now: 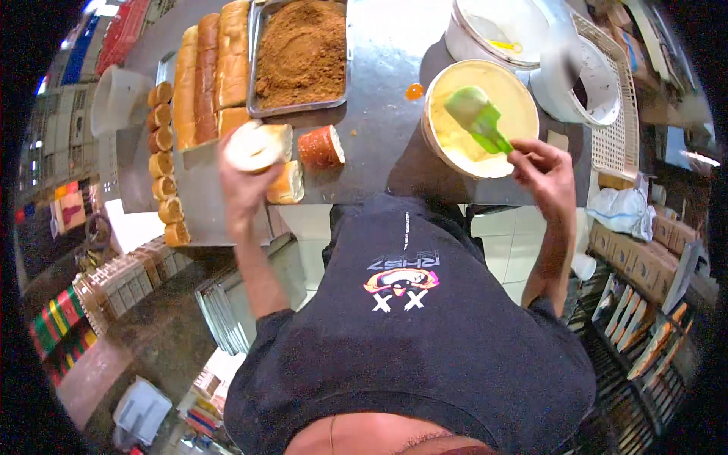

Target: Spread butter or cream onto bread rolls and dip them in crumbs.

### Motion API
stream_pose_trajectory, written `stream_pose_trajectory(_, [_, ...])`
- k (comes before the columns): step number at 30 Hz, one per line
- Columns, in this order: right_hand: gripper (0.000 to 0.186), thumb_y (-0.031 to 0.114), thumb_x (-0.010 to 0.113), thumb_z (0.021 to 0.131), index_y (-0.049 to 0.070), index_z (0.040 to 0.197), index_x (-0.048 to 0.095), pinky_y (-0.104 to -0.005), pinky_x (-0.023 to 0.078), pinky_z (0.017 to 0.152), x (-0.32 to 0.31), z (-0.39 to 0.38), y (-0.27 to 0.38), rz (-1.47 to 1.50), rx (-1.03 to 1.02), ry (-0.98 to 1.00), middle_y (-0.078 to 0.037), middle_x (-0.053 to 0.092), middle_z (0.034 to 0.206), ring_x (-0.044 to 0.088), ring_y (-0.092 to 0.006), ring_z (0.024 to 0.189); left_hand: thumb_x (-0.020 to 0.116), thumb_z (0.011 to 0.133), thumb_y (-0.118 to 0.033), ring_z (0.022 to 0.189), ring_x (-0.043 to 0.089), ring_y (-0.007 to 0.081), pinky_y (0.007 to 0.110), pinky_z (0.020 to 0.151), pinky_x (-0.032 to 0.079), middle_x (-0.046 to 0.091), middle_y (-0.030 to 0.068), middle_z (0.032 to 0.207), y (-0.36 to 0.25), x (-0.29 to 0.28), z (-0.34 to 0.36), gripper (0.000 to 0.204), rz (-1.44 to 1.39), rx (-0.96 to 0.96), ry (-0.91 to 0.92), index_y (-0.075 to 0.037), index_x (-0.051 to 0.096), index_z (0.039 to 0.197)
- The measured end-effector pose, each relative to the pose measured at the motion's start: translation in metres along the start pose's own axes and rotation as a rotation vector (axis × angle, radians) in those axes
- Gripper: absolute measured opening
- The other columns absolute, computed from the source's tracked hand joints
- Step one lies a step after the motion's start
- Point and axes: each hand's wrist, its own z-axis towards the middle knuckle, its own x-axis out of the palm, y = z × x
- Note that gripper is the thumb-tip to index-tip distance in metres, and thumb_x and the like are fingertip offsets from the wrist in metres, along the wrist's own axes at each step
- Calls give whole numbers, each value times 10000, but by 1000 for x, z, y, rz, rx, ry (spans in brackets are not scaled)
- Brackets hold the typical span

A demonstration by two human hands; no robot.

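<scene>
My left hand (243,186) is closed round a cut piece of bread (256,147), its pale round face turned up. Beside it on the table lie a reddish-brown bread piece (317,147) and a golden one (287,184). My right hand (547,176) grips the handle end of a green spatula (478,115). The spatula's blade, with some pale cream on it, is over a round tub (533,138) of yellow cream (457,138). Part of the cream is hidden by the blade.
A metal tray (350,72) of brown crumbs stands at the back, beside long loaves (206,83). Several small bread pieces (161,163) line the table's left side. White buckets (462,38) and a plastic crate (628,144) stand at the right. An orange blob (414,92) is on the table (383,83).
</scene>
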Motion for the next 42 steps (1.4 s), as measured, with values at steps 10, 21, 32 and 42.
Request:
stream_pose_trajectory(10, [465, -107, 684, 684, 121, 1074, 791, -345, 542, 779, 33, -43, 6, -327, -729, -152, -80, 684, 952, 669, -241, 872, 938, 545, -150, 1045, 697, 257, 341, 930, 556, 680, 146, 1138, -133, 121, 13, 1032, -177, 345, 366, -33, 384, 1408])
stream_pose_trajectory(21, [239, -11, 712, 839, 91, 1047, 773, -355, 551, 705, 47, -1, 5, -501, -785, -451, -107, 695, 948, 685, -251, 814, 942, 575, -71, 1076, 659, 251, 357, 981, 522, 646, 163, 1148, -128, 126, -10, 1210, -208, 207, 455, -30, 123, 1466])
stream_pose_trajectory(32, [109, 70, 618, 754, 15, 718, 704, -471, 559, 610, 64, 88, -10, -1171, -487, 411, -221, 689, 735, 707, -368, 690, 767, 848, -444, 1315, 504, 380, 510, 1134, 405, 481, 257, 1445, -70, 115, -16, 799, -1489, -647, 272, -49, 427, 1453])
stream_pose_trajectory(42, [208, -23, 724, 852, 3, 1054, 761, -243, 530, 665, -10, 16, 11, -5, -222, 99, -70, 729, 882, 662, -129, 747, 561, 905, -669, 963, 656, 355, 479, 881, 553, 672, 214, 1126, -111, 148, -4, 694, -1636, -923, 353, -77, 593, 1267])
